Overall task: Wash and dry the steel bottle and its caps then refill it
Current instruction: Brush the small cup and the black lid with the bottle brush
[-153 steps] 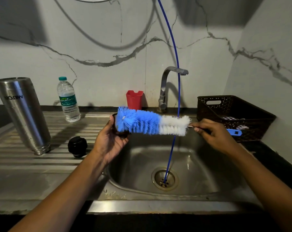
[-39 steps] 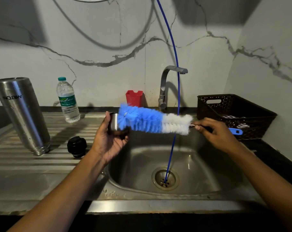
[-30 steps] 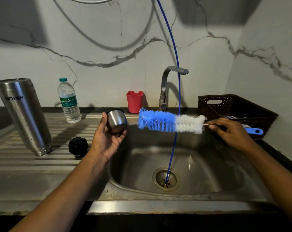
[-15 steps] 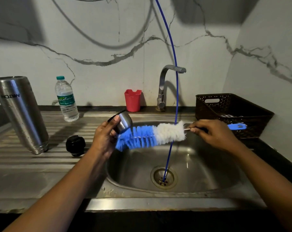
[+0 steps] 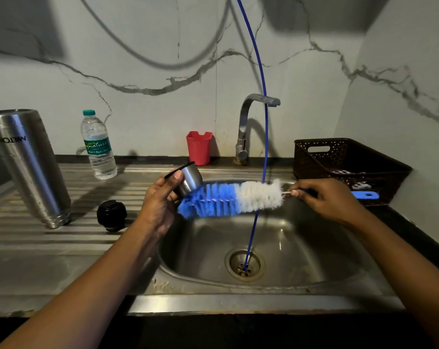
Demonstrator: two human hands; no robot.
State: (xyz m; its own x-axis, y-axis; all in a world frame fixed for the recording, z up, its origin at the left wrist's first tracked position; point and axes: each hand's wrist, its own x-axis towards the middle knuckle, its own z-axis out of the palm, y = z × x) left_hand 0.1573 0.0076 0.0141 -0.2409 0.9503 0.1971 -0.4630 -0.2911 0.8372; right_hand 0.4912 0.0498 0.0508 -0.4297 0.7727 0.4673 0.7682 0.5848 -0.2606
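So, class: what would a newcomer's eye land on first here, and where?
The blue-and-white bottle brush, held by the right hand over the sink, its blue end against the small steel cap in the left hand. Next, the steel bottle standing upside down on the drainboard at far left.

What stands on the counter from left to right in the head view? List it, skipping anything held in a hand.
steel bottle → plastic water bottle → red cup → tap → brown basket
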